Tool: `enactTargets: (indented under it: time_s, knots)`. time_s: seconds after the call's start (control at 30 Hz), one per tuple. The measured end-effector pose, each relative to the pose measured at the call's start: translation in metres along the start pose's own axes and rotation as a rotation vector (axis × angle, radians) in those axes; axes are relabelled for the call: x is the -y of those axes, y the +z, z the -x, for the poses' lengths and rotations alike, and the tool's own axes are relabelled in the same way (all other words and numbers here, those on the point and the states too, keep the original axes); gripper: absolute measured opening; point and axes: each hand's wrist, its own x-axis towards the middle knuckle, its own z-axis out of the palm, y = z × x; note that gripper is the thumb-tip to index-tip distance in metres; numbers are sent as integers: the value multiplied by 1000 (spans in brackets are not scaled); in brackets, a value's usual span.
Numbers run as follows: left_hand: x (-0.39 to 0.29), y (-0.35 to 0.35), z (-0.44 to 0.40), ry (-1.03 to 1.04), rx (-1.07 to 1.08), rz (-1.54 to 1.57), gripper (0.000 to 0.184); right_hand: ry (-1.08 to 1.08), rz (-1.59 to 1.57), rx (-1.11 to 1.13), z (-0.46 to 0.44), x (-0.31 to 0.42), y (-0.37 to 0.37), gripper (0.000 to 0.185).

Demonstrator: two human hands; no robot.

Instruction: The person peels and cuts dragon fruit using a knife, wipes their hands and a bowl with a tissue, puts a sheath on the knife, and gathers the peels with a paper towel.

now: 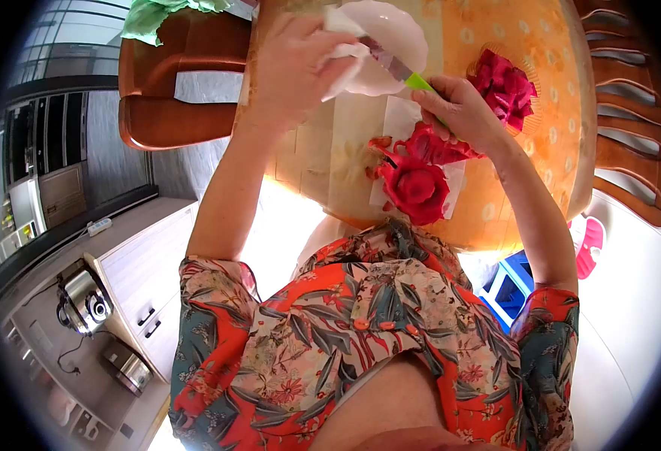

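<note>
My right hand [462,113] is closed round the bright green handle of a knife [398,69]. Its blade points up and left, with reddish smears on it. My left hand [293,71] grips a crumpled white tissue [345,49] at the blade's far end; whether the tissue touches the blade I cannot tell. Behind the blade lies a white scalloped plate [402,30]. Below my right hand are a red rose-like flower [417,188] and loose red petals [435,144], partly on white paper [399,116]. Another deep red flower [503,90] sits in a clear ribbed dish to the right.
An orange and beige patterned cloth covers the round table [563,143]. Wooden chairs stand at left [184,113] and right [631,113], the left one with green cloth [169,16] on top. A blue and white stool [509,289] is beside my right elbow. Appliances [86,301] fill shelves at lower left.
</note>
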Motion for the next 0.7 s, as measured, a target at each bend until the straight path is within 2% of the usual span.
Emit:
enactTargets:
  time_s: [0.07, 0.13, 0.23, 0.33, 0.43, 0.53, 0.7]
  knots:
    - [-18, 0, -12, 169, 64, -131, 17, 15, 74, 76, 10, 10, -1, 21]
    - [-35, 6, -15, 228, 142, -48, 19, -2, 145, 98, 17, 13, -2, 20]
    - [-44, 14, -11, 267, 323, 6, 19, -73, 330, 90, 30, 12, -6, 21]
    - [-55, 24, -10, 213, 511, 226, 19, -73, 427, 89, 51, 8, -18, 20]
    - [-91, 16, -6, 8, 469, 352, 18, -57, 487, 73, 77, 3, -28, 19]
    - [-102, 45, 2, 95, 438, 594, 17, -15, 488, 66, 103, -7, -38, 19]
    - [-125, 46, 5, 287, 395, 502, 16, 4, 494, 89, 133, -15, -46, 17]
